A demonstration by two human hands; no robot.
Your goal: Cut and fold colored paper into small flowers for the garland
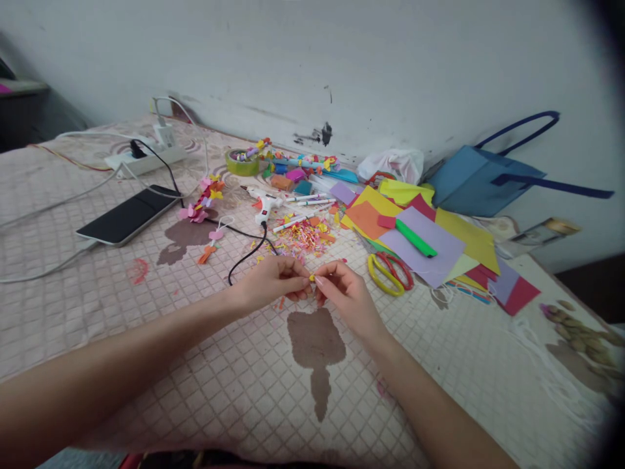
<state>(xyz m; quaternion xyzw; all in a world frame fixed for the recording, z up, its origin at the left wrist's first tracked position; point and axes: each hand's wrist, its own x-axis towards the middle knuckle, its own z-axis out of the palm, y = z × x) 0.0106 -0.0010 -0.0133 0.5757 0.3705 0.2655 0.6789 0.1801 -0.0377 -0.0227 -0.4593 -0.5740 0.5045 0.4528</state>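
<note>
My left hand (286, 279) and my right hand (340, 284) meet above the quilted cloth, fingertips almost together. Pinched between them is a small yellow piece (312, 278), too small to make out in full; it looks like coloured paper. Both hands are closed on it. Just beyond the fingers lies a heap of colourful paper scraps (307, 238). A white glue gun (264, 207) with a black cord rests behind my left hand. Yellow-and-red scissors (390, 273) lie to the right of my right hand.
Coloured paper sheets (424, 241) with a green cutter (415, 238) on top spread at right. A blue bag (486, 179) stands behind them. At left are a phone (129, 215), a power strip (146, 159) and cables. Green tape (243, 163) sits near the wall.
</note>
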